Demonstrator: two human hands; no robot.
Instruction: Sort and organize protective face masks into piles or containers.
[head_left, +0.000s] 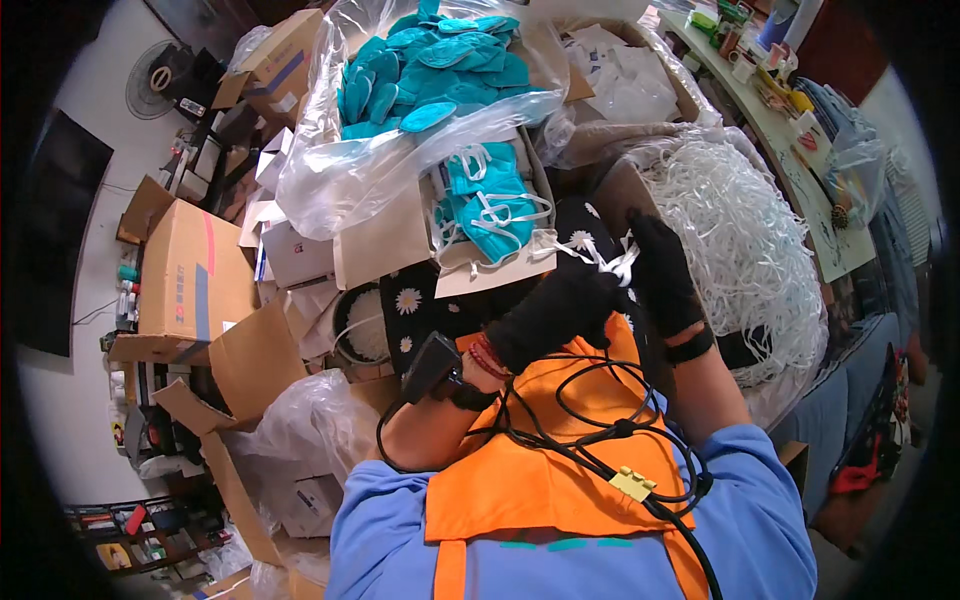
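Both my hands wear black gloves and meet in front of my orange apron. My left hand (553, 308) is closed, with fingers bent around white elastic straps (620, 264). My right hand (660, 270) pinches the same bunch of straps from the other side. Whether a mask hangs from them is hidden behind the gloves. Just beyond my left hand, an open carton (388, 246) holds teal folded masks (495, 212) with white ear loops. A heap of loose teal mask pieces (440, 65) lies behind it in a clear plastic bag (345, 165).
At my right stands a big plastic-lined container of tangled white elastic strips (735, 220). Cardboard boxes (190, 270) crowd the left. A white-filled bucket (362, 325) sits by my left arm. Black cable (575, 450) loops across my apron. A cluttered table (840, 225) runs along the right.
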